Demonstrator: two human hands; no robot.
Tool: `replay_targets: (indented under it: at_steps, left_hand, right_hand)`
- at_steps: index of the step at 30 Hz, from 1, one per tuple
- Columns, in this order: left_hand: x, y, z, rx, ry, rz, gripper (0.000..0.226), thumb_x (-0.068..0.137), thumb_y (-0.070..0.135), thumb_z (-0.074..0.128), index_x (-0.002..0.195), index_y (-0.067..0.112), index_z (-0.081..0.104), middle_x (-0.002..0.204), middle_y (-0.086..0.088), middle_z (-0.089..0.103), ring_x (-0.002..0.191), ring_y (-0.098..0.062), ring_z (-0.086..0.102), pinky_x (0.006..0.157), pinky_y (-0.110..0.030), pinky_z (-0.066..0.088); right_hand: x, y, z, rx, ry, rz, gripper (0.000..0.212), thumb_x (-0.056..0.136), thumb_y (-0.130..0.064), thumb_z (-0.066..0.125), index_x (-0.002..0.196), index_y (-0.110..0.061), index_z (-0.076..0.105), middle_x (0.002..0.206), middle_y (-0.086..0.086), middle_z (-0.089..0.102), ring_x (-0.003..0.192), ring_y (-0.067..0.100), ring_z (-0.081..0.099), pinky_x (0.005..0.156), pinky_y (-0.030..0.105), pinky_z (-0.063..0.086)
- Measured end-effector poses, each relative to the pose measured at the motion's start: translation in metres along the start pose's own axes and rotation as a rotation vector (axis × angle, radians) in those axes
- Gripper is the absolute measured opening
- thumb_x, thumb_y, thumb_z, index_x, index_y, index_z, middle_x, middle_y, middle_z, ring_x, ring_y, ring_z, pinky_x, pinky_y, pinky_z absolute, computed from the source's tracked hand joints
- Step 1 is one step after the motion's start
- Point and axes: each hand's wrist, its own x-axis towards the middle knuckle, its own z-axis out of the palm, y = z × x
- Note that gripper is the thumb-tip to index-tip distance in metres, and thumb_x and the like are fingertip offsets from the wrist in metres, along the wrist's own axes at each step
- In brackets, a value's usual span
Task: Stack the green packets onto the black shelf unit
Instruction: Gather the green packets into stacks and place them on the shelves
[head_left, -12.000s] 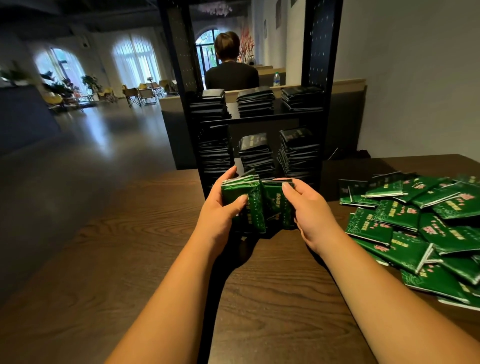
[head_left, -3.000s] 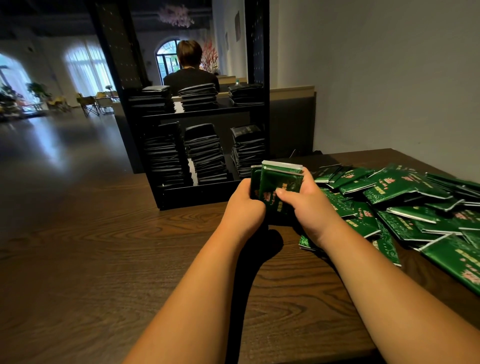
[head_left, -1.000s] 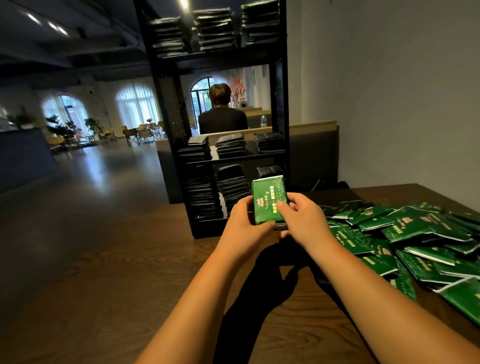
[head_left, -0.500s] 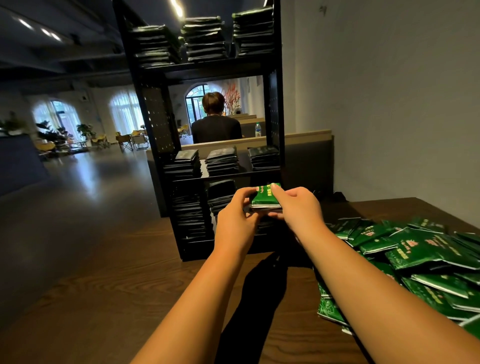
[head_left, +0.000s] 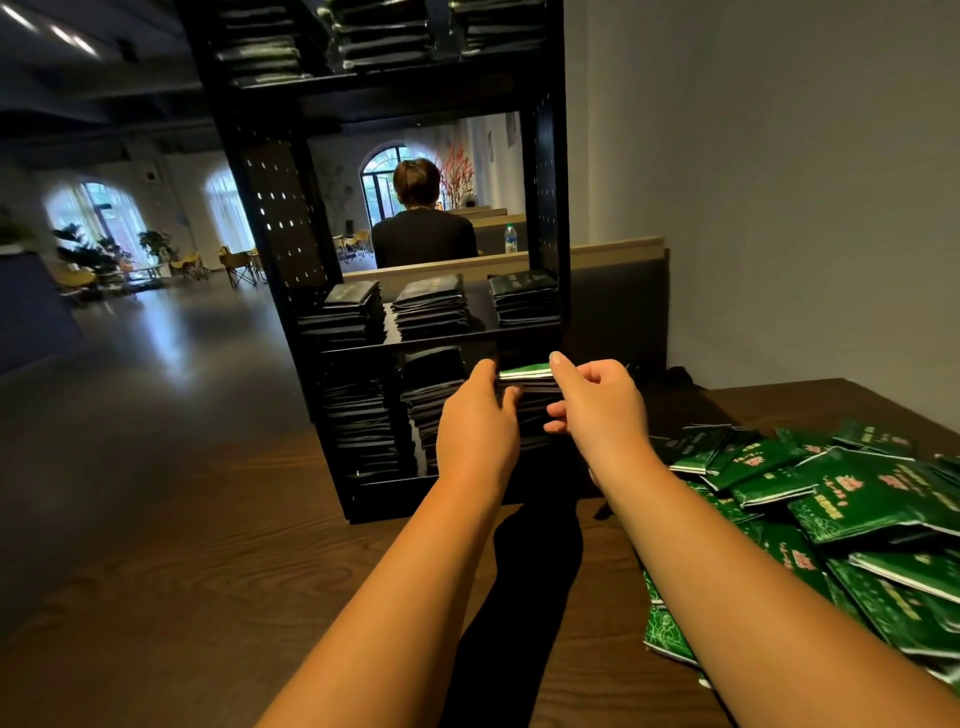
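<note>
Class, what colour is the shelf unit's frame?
Black, seen in the head view: shelf unit.

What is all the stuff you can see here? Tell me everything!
Shelf unit: one, black, standing on the table by the wall.
Packet stacks: three on the middle shelf, more above and below, dark in shadow.
Held bundle of packets: one, green on top, at the lower shelf's right column.
Loose packets: a big pile, too many to count, green, on the table's right side.
Table: one, dark brown wood.
Seated person: one, black top, seen through the shelf, back turned.
Bottle: one, clear, beside that person.
Left hand: gripping the bundle's left end.
Right hand: gripping its right end.
</note>
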Motion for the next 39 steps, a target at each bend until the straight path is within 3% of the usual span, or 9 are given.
replay_targets:
  at_steps: [4,8,15,18,25,31,34,37,39]
  left_hand:
    - [0.004,0.006,0.015,0.126,-0.018,-0.032,0.018,0.113,0.037,0.054,0.118,0.020,0.053,0.091,0.003,0.059,0.086,-0.021,0.061,0.068,-0.038,0.046]
    - [0.008,0.009,0.022,0.165,-0.045,-0.077,0.020,0.113,0.037,0.052,0.108,0.019,0.045,0.093,-0.002,0.059,0.085,-0.025,0.061,0.067,-0.041,0.047]
    - [0.003,0.008,0.025,0.133,-0.054,-0.120,0.025,0.112,0.038,0.057,0.112,0.018,0.043,0.088,0.001,0.054,0.079,-0.020,0.057,0.061,-0.036,0.042]
    - [-0.003,0.006,0.023,0.123,-0.046,-0.106,0.026,0.111,0.038,0.059,0.116,0.016,0.045,0.091,-0.002,0.060,0.082,-0.023,0.062,0.059,-0.036,0.043]
    - [-0.022,0.000,0.007,0.081,-0.033,-0.095,0.050,0.109,0.032,0.058,0.154,0.019,0.040,0.114,-0.005,0.072,0.092,-0.026,0.075,0.081,-0.047,0.063]
    - [-0.068,0.003,0.001,-0.067,0.003,-0.056,0.036,0.106,0.023,0.056,0.140,0.026,0.047,0.120,0.007,0.061,0.097,-0.015,0.063,0.081,-0.035,0.050]
    - [-0.090,0.003,0.018,-0.078,-0.141,-0.020,0.029,0.106,0.024,0.058,0.135,0.024,0.056,0.118,0.006,0.066,0.103,-0.015,0.066,0.082,-0.031,0.048]
    - [-0.108,0.007,0.042,-0.006,-0.376,0.013,0.033,0.107,0.035,0.059,0.136,0.019,0.061,0.127,-0.003,0.072,0.117,-0.024,0.068,0.089,-0.032,0.050]
    - [-0.121,0.010,0.058,0.063,-0.526,0.023,0.046,0.107,0.051,0.058,0.136,0.016,0.059,0.129,-0.008,0.071,0.120,-0.030,0.067,0.093,-0.037,0.052]
  right_hand:
    - [0.005,0.006,-0.006,0.012,-0.010,-0.015,0.027,0.100,-0.042,0.073,0.107,-0.018,0.064,0.093,0.006,0.074,0.073,0.014,0.075,0.066,0.033,0.067]
    - [0.008,0.009,-0.006,-0.017,-0.032,-0.027,0.034,0.095,-0.031,0.081,0.118,-0.018,0.058,0.104,0.003,0.068,0.084,0.015,0.075,0.065,0.030,0.066]
    - [0.014,0.014,-0.005,-0.132,0.003,-0.047,0.023,0.100,-0.024,0.075,0.115,-0.021,0.058,0.099,0.004,0.070,0.079,0.016,0.075,0.067,0.036,0.068]
    - [0.012,0.013,-0.006,-0.196,0.021,-0.049,0.021,0.100,-0.026,0.074,0.111,-0.022,0.057,0.096,0.003,0.070,0.078,0.017,0.075,0.066,0.039,0.068]
    - [-0.004,0.011,-0.018,-0.237,-0.003,-0.018,0.017,0.097,-0.019,0.072,0.108,-0.022,0.059,0.099,0.004,0.070,0.081,0.019,0.074,0.063,0.036,0.066]
    - [-0.032,0.010,-0.060,-0.384,-0.029,-0.040,0.008,0.095,-0.024,0.062,0.096,-0.023,0.070,0.089,0.002,0.074,0.082,0.023,0.074,0.076,0.050,0.067]
    - [-0.051,0.018,-0.092,-0.517,-0.024,-0.050,0.022,0.097,-0.023,0.055,0.092,-0.017,0.075,0.084,0.006,0.074,0.080,0.028,0.071,0.074,0.047,0.063]
    - [-0.068,0.038,-0.124,-0.644,0.010,-0.045,0.021,0.103,-0.026,0.052,0.103,-0.033,0.071,0.098,-0.004,0.074,0.082,0.019,0.069,0.066,0.036,0.057]
    - [-0.077,0.057,-0.140,-0.824,0.005,-0.087,0.027,0.105,-0.024,0.053,0.118,-0.038,0.072,0.120,-0.004,0.073,0.099,0.021,0.068,0.078,0.034,0.054]
